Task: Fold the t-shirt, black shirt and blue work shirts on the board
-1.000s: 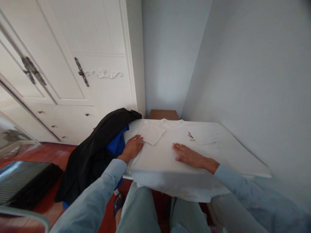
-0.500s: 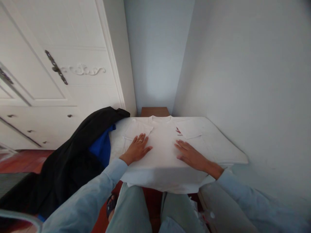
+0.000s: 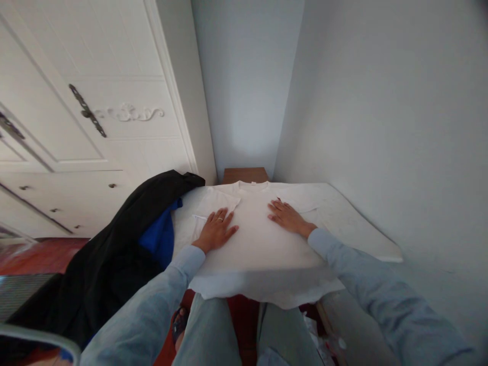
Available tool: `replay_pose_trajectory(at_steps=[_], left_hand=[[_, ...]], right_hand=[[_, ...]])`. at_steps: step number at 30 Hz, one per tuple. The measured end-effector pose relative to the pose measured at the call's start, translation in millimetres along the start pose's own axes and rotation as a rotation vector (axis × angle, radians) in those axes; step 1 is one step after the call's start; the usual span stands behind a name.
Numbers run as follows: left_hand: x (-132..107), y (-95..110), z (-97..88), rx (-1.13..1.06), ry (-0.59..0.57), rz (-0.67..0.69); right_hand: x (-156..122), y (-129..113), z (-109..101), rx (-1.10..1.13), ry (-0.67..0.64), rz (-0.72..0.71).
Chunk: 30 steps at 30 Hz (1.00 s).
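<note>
A white T-shirt lies flat on a white table, collar away from me, both sleeves folded in, its hem hanging over the near edge. My left hand, with a ring on one finger, rests flat on the shirt's left side, fingers spread, just below the folded left sleeve. My right hand lies flat on the upper right chest, fingers stretched out, covering the small red print. Neither hand holds anything.
A black garment over a blue one is heaped at the table's left edge. A white wardrobe stands to the left, a wall runs close along the right, and a brown wooden piece sits behind the table.
My right hand has slid up the shirt from the lower middle onto the chest, over the red print. My left hand stays about where it was. The camera view has shifted right.
</note>
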State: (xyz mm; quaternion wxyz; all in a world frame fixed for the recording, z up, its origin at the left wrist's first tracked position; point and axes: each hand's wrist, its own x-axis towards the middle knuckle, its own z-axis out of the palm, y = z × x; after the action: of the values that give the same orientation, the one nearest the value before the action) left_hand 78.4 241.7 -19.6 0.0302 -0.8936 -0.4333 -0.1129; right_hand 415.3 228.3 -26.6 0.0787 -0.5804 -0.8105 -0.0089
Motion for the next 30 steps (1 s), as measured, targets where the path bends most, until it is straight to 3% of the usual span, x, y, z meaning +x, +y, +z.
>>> replay_pose_trajectory(at_steps=[5, 9, 13, 16, 21, 30], left_hand=[[5.3, -1.2, -5.0, -0.019, -0.031, -0.006], [4.2, -2.0, -10.7, -0.033, -0.053, 0.017], [-18.3, 8.6, -20.2, -0.076, 0.017, 0.085], [-47.6, 18.5, -25.2, -0.131, 0.058, 0.113], [-86.3, 13.5, -25.8, -0.089, 0.026, 0.136], [-118.7, -11.8, -27.4, -0.046, 0.094, 0.009]], right_hand=[[-5.6, -10.0, -13.3, -0.01, -0.023, 0.029], [-33.0, -50.6, -20.9, 0.013, 0.045, -0.046], [-73.4, -96.3, -18.1, 0.024, 0.041, -0.227], [-94.3, -110.7, -15.5, 0.009, 0.037, -0.239], [-115.2, -94.4, -16.3, 0.004, 0.043, -0.186], [-200.8, -14.4, -15.3, -0.026, 0.12, 0.115]])
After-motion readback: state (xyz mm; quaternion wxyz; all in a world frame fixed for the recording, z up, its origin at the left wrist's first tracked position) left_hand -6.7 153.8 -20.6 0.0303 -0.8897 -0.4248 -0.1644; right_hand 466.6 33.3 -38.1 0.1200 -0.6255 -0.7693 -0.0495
